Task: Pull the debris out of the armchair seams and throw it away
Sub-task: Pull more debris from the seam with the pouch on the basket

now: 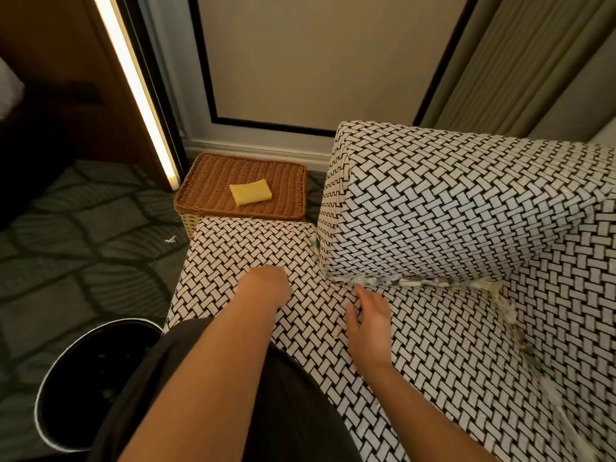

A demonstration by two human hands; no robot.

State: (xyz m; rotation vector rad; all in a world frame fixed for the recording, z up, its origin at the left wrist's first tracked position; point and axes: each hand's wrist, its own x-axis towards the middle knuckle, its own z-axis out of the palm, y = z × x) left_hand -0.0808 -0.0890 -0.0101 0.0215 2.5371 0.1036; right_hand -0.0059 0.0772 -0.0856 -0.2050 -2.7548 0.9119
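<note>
Head view — debris (410, 281) in armchair (466, 211) seam, just beyond right hand (368, 321)

- Left hand (266, 284): I see only its back, resting on the armchair (450, 201) seat near the far edge. The fingers are hidden, so I cannot read the grip.
- Debris (410, 281) in the seams: smeared toward the seat's right corner, pieces indistinct.
- Armchair: cut off by the right and bottom picture edges.
- Bin (83, 378): the inside is too dark for me to read. A dark garment (283, 411) covers the near rim.
- Scrap (170, 240) on the carpet (83, 278): too small to identify.
</note>
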